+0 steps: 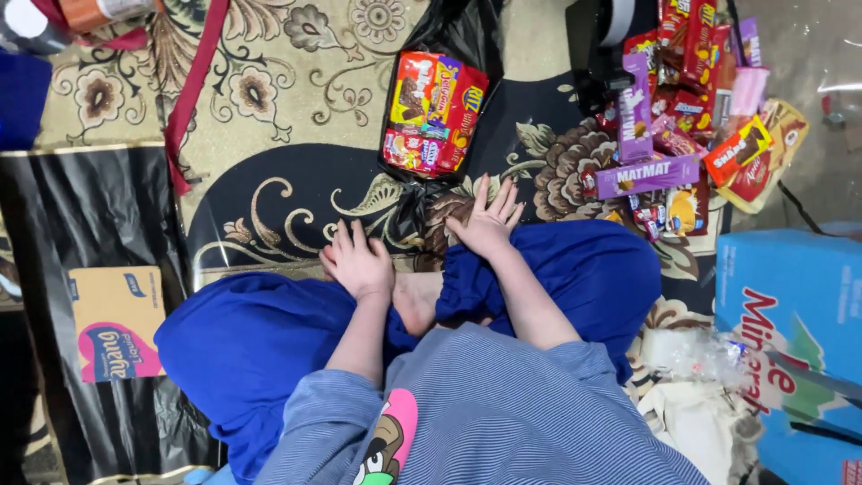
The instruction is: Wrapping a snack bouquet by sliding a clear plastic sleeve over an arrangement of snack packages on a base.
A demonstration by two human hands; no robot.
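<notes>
The person sits cross-legged on a patterned floral carpet (296, 81) in cream and dark blue, knees in blue fabric spread wide, so both arms reach forward over the lap to the floor. The left hand (357, 260) lies palm down with fingers loosely curled on the carpet at the near edge of the left knee, gripping nothing. The right hand (488, 218) is flat with fingers splayed, resting on the carpet just beside the crumpled tail of a black plastic bag (449, 36) – it holds nothing either, though its fingertips point toward the bag. On that bag, a little farther off, lies a stack of red and orange snack packets (434, 112), bundled together and apart from both hands. To the far right a loose heap of sweets spreads over the carpet – long purple wafer boxes (645, 175) among red and orange wrappers. A blue cardboard carton (790, 305) stands near on the right, and a black plastic sheet with a flat tan cardboard box (117, 323) covers the left side.
</notes>
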